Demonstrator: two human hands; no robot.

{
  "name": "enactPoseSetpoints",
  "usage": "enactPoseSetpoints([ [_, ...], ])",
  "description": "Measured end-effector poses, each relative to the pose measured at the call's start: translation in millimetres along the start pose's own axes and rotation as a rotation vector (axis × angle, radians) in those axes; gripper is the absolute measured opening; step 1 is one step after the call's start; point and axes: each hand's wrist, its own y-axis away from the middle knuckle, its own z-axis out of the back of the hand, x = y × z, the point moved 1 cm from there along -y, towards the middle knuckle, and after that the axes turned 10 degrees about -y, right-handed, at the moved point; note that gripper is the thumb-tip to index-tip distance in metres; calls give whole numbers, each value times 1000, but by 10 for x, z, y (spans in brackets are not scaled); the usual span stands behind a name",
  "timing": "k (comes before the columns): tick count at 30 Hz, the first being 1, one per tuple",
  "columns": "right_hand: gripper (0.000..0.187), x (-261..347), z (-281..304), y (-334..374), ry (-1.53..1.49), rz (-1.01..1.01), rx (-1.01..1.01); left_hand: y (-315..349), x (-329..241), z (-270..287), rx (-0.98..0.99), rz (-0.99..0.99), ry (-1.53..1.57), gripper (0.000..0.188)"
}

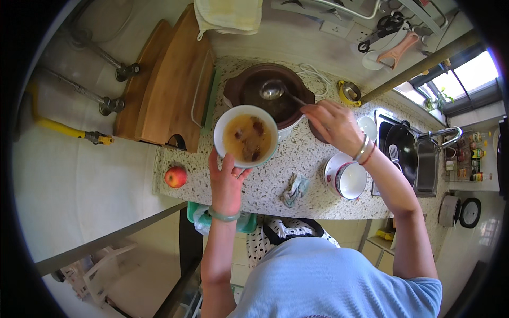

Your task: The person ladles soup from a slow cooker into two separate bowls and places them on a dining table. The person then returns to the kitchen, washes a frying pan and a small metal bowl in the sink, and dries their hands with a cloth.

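My left hand (pixel 227 183) grips the rim of a white bowl (pixel 217 139) from below and beside it. Brownish soup (pixel 241 135) with dark chunks fills much of the bowl, held up by the near left side of a dark brown pot (pixel 238 87). In my right hand (pixel 335 124) is the handle of a metal ladle (pixel 272 89), its round head over the pot's mouth. The pot's contents look dark and I cannot make them out. Under my right hand lies a brown round edge (pixel 317 130), partly hidden.
A red apple (pixel 175 177) and wooden boards (pixel 172 79) are at left. A crumpled cloth (pixel 295 190) and stacked bowls (pixel 351 180) lie on the speckled counter (pixel 260 196). Farther right, a black wok (pixel 401 146) sits by the sink (pixel 427 169). A green bin (pixel 247 223) stands below the edge.
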Motion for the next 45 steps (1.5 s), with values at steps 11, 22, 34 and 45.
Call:
enactPoseSetpoints([
  [11,17,-207,-461,86,-135,-305,-100,144,78,287,-35,-31,1,56],
  [22,32,-304,-521,-277,-692,-902,-197,145,68,235,5,-51,-23,58],
  [34,32,-357,-170,-342,-758,-1014,-252,124,56,212,-3,-9,-14,59],
  [45,33,-249,354,-481,-760,-921,-287,59,-6,49,12,7,-55,59],
])
